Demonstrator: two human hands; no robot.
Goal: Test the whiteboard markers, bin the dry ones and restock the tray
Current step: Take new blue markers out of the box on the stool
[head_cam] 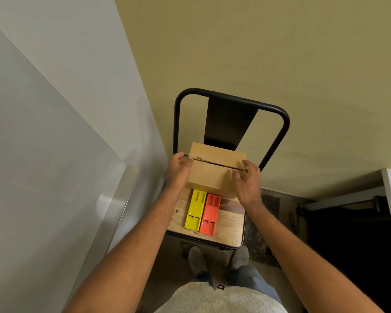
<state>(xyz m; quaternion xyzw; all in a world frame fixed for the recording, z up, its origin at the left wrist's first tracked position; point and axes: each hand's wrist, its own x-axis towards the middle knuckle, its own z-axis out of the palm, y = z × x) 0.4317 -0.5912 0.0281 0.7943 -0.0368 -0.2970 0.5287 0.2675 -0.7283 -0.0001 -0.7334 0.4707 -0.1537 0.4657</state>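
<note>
Cardboard box on the chair, hands at both ends

Cardboard box (pixel 215 171) sits mid-frame on the wooden chair seat (pixel 228 224), flaps closed with a dark slit across the top. Left hand (pixel 178 169) has curled fingers touching the left end; right hand (pixel 247 181) has spread, bent fingers on the right end. Can't tell if either actually grips. Yellow tray (pixel 195 208) and orange tray (pixel 210 214) lie just below the box.

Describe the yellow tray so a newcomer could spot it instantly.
Find the black metal chair with a wooden seat by the beige wall. In front of the cardboard box on that seat lie two flat plastic trays side by side. The yellow tray is the left one, touching its orange twin.
</note>
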